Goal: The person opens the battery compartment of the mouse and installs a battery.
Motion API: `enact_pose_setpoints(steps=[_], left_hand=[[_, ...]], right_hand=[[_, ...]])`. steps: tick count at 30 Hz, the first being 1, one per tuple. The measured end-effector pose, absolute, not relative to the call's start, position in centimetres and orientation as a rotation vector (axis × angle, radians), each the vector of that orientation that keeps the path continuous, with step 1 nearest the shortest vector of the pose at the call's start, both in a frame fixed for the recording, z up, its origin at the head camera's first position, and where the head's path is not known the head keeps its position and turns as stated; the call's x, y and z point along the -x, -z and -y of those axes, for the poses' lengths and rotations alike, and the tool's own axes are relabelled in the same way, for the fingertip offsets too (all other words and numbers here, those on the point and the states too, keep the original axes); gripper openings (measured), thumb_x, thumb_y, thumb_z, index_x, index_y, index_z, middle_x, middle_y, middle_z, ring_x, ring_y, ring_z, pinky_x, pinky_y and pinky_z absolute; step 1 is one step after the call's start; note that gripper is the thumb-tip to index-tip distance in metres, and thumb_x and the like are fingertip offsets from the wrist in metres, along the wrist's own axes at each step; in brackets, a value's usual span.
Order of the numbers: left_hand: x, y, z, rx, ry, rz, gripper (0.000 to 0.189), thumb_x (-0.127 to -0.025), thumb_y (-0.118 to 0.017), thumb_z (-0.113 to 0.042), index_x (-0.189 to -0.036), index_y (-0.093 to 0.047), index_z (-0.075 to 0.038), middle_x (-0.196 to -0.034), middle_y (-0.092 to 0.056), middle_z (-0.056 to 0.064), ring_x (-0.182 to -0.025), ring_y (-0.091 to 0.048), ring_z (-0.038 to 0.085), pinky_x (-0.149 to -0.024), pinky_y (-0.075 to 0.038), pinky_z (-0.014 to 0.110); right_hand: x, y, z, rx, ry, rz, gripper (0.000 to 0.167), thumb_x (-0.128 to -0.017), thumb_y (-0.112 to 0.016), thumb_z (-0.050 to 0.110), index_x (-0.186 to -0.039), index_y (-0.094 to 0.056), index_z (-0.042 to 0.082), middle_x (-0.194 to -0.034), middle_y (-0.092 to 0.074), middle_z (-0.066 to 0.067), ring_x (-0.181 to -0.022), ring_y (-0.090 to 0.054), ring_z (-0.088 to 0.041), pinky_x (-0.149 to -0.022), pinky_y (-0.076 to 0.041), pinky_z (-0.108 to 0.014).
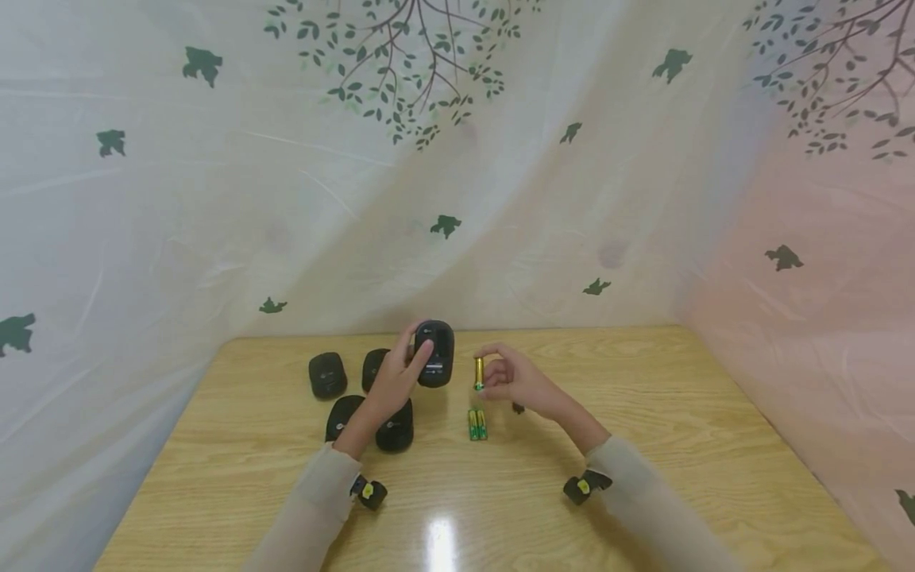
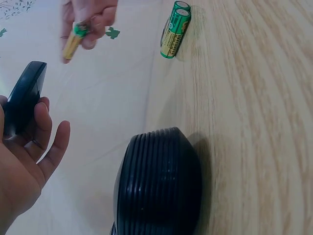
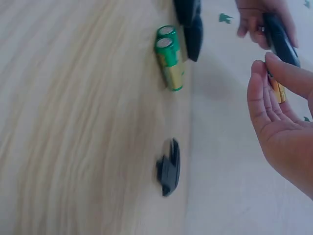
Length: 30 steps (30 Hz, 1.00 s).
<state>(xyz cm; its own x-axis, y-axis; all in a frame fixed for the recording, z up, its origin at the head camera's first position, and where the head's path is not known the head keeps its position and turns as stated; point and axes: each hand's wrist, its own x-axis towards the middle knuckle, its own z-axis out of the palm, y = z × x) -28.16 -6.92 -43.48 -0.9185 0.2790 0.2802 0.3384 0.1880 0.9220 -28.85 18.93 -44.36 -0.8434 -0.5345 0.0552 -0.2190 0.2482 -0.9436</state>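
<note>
In the head view my left hand [image 1: 391,383] grips a black computer mouse [image 1: 445,369], its thumb across the face with a recess and a pale label. Edge-on, the same mouse [image 2: 25,95] appears in the left wrist view. My right hand [image 1: 520,381] pinches a gold and green battery [image 1: 479,373] between thumb and finger, upright above the table and to the right of the mouse. Two more batteries [image 1: 477,426] lie side by side on the table below it. A small black plastic piece [image 3: 168,169] lies under the right hand.
Several more black mice stand at the left of the wooden table [image 1: 214,477], including one at the far left [image 1: 327,375] and one beside the left wrist [image 1: 395,429]. Behind the table hangs a pale cloth [image 1: 357,238] with leaf prints.
</note>
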Motion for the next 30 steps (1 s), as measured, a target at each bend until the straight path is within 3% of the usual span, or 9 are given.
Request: enact_pose_setpoints(steps=[7,10,14,21,30], left_hand=[[29.0,44.9,6.9,0.671,1.863,2.336,0.044,-0.111,-0.045,-0.03,-0.153,-0.037,-0.021,-0.116,-0.071,0.024,-0.095,-0.072,0.028,-0.068,-0.057,0.032],[29.1,45.0,6.8,0.673,1.864,2.329,0.044,-0.11,-0.046,-0.031,-0.153,-0.037,-0.021,-0.116,-0.071,0.022,-0.095,-0.073,0.028,-0.07,-0.057,0.032],[29.2,45.1,6.7,0.661,1.854,2.343,0.044,-0.11,-0.045,-0.032,-0.153,-0.037,-0.022,-0.117,-0.071,0.023,-0.097,-0.072,0.029,-0.072,-0.057,0.033],[29.2,45.1,6.6,0.657,1.859,2.355,0.044,-0.111,-0.044,-0.029,-0.153,-0.037,-0.02,-0.119,-0.069,0.025,-0.098,-0.072,0.031,-0.072,-0.057,0.032],[29.3,45.1,6.6,0.662,1.908,2.335,0.047,-0.111,-0.044,-0.023,-0.156,-0.033,-0.017,-0.124,-0.067,0.027,-0.102,-0.072,0.036,-0.071,-0.058,0.032]], right_hand=[[28.8,43.7,-18.1,0.624,1.745,-2.137,0.063,-0.096,-0.067,0.001,-0.152,-0.039,0.006,-0.121,-0.062,-0.034,-0.09,-0.07,-0.016,-0.087,-0.057,-0.049],[28.8,43.6,-17.8,0.599,1.775,-2.114,0.062,-0.097,-0.06,0.001,-0.154,-0.038,0.013,-0.125,-0.057,-0.035,-0.093,-0.067,-0.022,-0.089,-0.055,-0.052],[28.9,43.5,-17.4,0.526,1.83,-2.068,0.062,-0.097,-0.056,0.002,-0.154,-0.038,0.019,-0.124,-0.056,-0.026,-0.09,-0.062,-0.02,-0.086,-0.052,-0.044],[29.0,43.3,-17.0,0.417,1.997,-1.862,0.062,-0.099,-0.05,0.001,-0.158,-0.03,0.008,-0.111,-0.057,-0.009,-0.083,-0.056,-0.01,-0.076,-0.048,-0.024],[28.9,43.0,-16.4,0.349,2.069,-1.799,0.064,-0.1,-0.054,0.0,-0.158,-0.027,0.006,-0.099,-0.063,-0.001,-0.081,-0.061,-0.008,-0.076,-0.051,-0.022]])
